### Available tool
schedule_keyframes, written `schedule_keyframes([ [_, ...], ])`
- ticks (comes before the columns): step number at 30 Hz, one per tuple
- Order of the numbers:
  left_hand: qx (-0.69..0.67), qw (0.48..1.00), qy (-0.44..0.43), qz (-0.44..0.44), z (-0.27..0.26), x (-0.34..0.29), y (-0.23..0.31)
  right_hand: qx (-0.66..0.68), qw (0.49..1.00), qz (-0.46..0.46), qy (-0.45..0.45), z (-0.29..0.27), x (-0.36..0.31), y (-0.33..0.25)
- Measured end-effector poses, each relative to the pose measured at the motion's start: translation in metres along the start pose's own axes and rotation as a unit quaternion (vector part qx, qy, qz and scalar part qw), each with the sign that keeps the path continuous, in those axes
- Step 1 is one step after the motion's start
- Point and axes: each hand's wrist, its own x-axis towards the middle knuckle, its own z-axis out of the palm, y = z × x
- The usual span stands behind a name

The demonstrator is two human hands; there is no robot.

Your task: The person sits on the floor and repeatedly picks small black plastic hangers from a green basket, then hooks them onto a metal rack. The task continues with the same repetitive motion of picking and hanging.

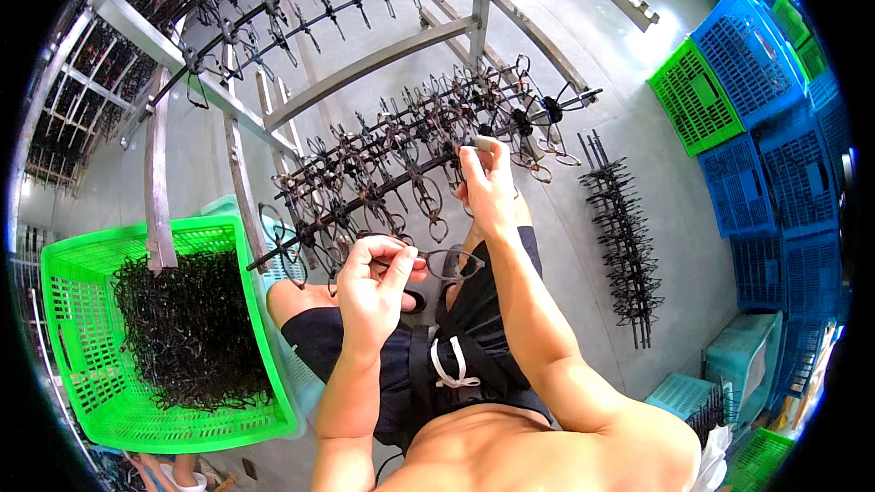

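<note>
Left hand (374, 287) pinches a glasses frame (455, 264); I'd move it gently, clear of the rod (273, 252); can't tell if right hand (490, 189) grips.

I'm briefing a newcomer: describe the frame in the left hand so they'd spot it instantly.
Start at the big green crate on the left. Right of it, the left hand pinches the frame, while its neighbours line the rods.
</note>
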Motion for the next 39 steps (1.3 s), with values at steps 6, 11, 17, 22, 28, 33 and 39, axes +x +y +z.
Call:
schedule_keyframes([
  [6,-0.027,0.998,-0.04,0.045,0.016,0.009,0.0,0.056,0.954,0.059,-0.287,-0.051,-0.048,-0.051],
  [11,0.021,0.994,-0.012,0.102,0.007,0.006,0.006,0.104,0.993,-0.04,-0.047,-0.057,-0.014,-0.025],
  [17,0.181,0.913,0.348,0.11,-0.153,-0.008,-0.006,0.056,0.996,0.067,0.034,-0.048,0.029,-0.017],
  [22,0.281,0.825,0.489,-0.031,-0.303,-0.05,-0.025,-0.027,0.995,0.082,0.054,-0.042,0.039,-0.029],
  [28,0.514,0.759,0.247,-0.314,-0.414,-0.064,-0.111,-0.148,0.986,-0.06,0.042,-0.033,0.057,-0.002],
  [33,0.432,0.809,0.287,-0.279,-0.432,-0.043,-0.186,-0.016,0.997,-0.017,0.071,-0.042,0.058,0.031],
  [39,0.386,0.762,0.338,-0.395,-0.396,-0.003,-0.185,0.05,0.998,0.017,0.025,-0.039,0.044,0.014],
])
